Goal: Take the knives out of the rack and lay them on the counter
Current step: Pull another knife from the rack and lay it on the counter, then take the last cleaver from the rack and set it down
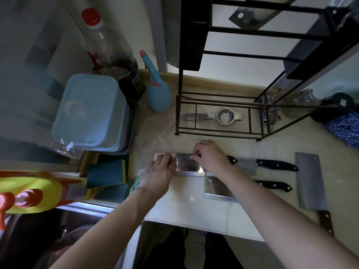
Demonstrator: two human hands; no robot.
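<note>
A steel cleaver [187,165] lies flat on the counter [186,208] in front of the black knife rack [194,35]. My left hand [162,171] rests flat on the blade's left end. My right hand [210,156] has its fingers curled at the blade's top edge; the black handle [232,159] shows past the wrist. Three more knives lie to the right: a black-handled knife [275,165], a second cleaver [216,188] with a black handle, and a large cleaver [310,181] with a wooden handle. One cleaver [250,14] still hangs high in the rack.
A metal squeezer [223,115] lies in the rack's base. A blue spray bottle [158,94], a dark bottle [116,55], stacked blue containers [87,111] and sponges [108,171] crowd the left. A blue checked cloth [345,131] lies far right. The sink [38,239] is lower left.
</note>
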